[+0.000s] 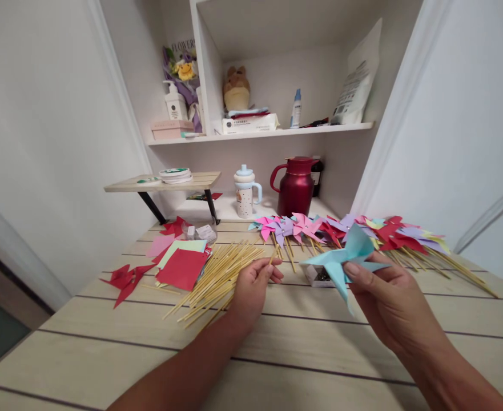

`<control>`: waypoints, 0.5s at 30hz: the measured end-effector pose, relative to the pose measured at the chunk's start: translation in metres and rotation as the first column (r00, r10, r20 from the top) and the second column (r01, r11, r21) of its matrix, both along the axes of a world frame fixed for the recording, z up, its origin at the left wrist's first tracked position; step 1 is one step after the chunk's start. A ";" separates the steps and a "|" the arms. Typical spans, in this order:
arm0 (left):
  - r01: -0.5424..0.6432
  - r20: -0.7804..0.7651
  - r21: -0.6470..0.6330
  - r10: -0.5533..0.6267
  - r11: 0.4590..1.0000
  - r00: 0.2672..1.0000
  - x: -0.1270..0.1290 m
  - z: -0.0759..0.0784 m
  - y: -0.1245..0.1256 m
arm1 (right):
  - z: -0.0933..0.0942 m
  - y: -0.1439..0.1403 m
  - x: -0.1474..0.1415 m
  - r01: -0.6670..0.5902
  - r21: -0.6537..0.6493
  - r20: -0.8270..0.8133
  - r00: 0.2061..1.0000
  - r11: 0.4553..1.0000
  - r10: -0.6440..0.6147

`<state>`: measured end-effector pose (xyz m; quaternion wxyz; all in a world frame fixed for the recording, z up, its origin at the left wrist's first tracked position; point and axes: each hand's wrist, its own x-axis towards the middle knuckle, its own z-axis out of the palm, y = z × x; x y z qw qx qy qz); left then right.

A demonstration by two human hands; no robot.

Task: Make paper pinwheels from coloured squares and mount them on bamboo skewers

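My right hand (382, 285) holds a light blue paper pinwheel (339, 265) between thumb and fingers, raised above the table. My left hand (255, 282) is closed in a pinch, with a thin wooden stick (273, 255) poking up from its fingertips. Under and beside that hand lies a loose pile of wooden sticks (217, 274). Partly hidden behind the blue pinwheel is a small open box (317, 278) with dark little pieces in it. Finished pinwheels on sticks (306, 228) lie in a row along the back right of the table.
Left of the sticks are stacked coloured paper squares (182, 268) and a red folded paper pinwheel (127, 279). Small clear packs (204, 232) lie behind them. At the back stand a cup (245, 194), a red thermos jug (296, 188) and a small raised shelf (204, 180).
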<state>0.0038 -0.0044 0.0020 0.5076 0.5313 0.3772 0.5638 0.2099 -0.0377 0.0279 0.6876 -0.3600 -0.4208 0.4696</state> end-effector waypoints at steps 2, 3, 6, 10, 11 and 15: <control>-0.055 0.026 -0.040 0.056 0.998 0.998 0.000 0.000 0.000 | -0.003 -0.001 -0.002 -0.003 0.012 0.100 0.995 1.000 0.001; -0.072 0.034 -0.059 0.074 0.996 0.997 0.000 0.001 -0.001 | -0.004 -0.003 -0.003 0.002 0.022 0.174 0.985 1.000 -0.006; -0.098 -0.013 -0.083 0.097 0.992 0.995 -0.004 0.008 -0.005 | -0.002 -0.010 -0.007 0.044 0.125 0.440 0.893 0.991 -0.095; -0.162 -0.143 0.044 0.167 0.986 0.976 -0.013 0.018 -0.016 | 0.010 -0.022 -0.012 -0.060 0.477 0.618 0.733 0.877 -0.286; -0.176 -0.172 0.089 0.190 0.980 0.967 -0.015 0.020 -0.019 | 0.013 -0.024 -0.012 -0.090 0.541 0.621 0.713 0.836 -0.325; -0.165 -0.300 0.337 0.272 0.927 0.914 -0.017 0.015 -0.026 | 0.024 -0.031 -0.012 -0.154 0.667 0.627 0.645 0.729 -0.438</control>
